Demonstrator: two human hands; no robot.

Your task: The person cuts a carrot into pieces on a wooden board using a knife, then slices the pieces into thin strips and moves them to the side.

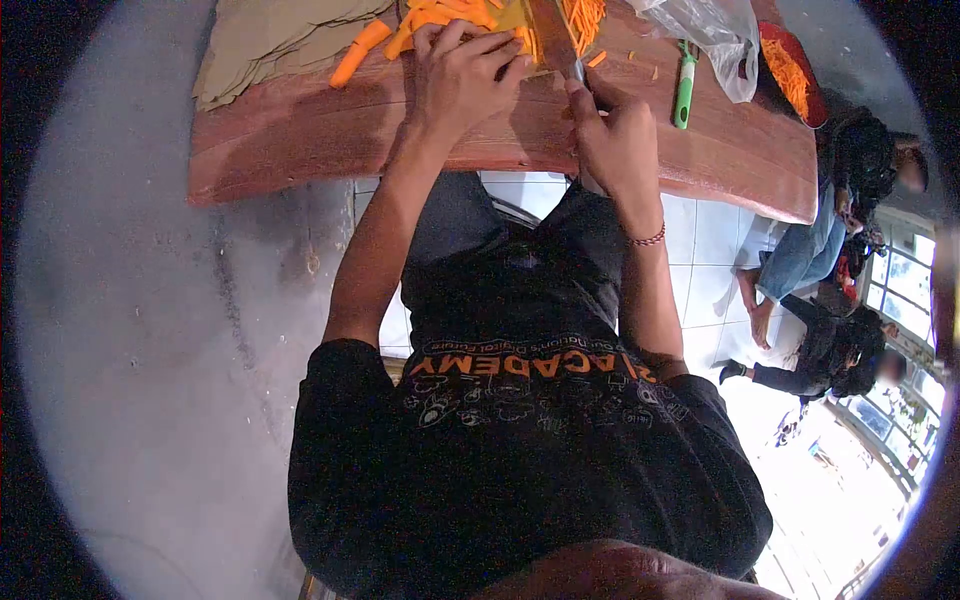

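Note:
My right hand (618, 140) grips a knife by its handle. Its broad blade (553, 35) points away from me, among cut carrot at the top edge of the view. Beside the blade, my left hand (465, 75) presses bent fingers down on carrot slices (522, 38). More carrot pieces (450, 12) lie just beyond that hand, and a thick carrot stick (360, 53) sits to its left. To the right of the blade is a pile of thin carrot strips (586, 22). The surface under the carrot is mostly hidden.
The reddish wooden table (330, 150) bears brown sheets (280, 50) on the left. A green-handled peeler (685, 90), a clear plastic bag (728, 45) and a red container (808, 95) of carrot strips lie on the right. Two people (825, 345) sit on the tiled floor.

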